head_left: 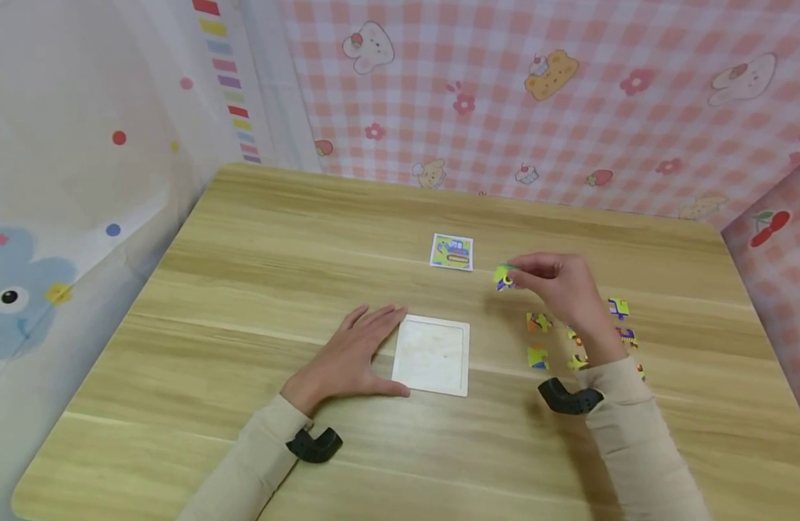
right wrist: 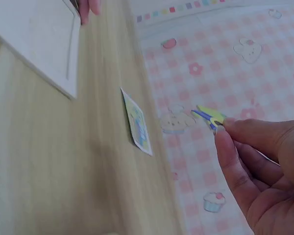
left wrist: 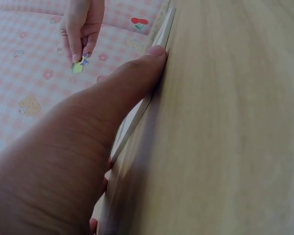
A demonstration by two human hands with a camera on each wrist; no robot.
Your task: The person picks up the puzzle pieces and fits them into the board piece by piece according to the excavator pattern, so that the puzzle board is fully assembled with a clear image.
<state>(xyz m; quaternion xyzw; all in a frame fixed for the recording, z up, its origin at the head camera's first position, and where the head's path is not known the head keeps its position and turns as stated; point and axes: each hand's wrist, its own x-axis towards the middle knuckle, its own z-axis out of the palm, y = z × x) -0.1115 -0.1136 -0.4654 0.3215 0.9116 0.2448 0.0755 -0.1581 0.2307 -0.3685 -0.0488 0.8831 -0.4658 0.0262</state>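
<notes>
Between thumb and fingers, my right hand [head_left: 559, 286] pinches a green, yellow and purple jigsaw piece [head_left: 503, 277], held up above the table. The same jigsaw piece [right wrist: 209, 117] shows at the fingertips in the right wrist view. My left hand [head_left: 354, 351] lies at the left side of a white square puzzle tray [head_left: 431, 356], thumb near its lower corner and fingers spread by its upper corner. In the left wrist view the thumb [left wrist: 132, 81] rests along the tray's edge [left wrist: 137, 113]. The tray's bare white bottom faces up.
A small picture card [head_left: 452, 252] with a vehicle drawing lies behind the tray. Several loose jigsaw pieces [head_left: 538, 356] are laid out at the right, some partly hidden by my right forearm. A pink checked cloth [head_left: 478, 137] hangs behind the wooden table [head_left: 244, 289].
</notes>
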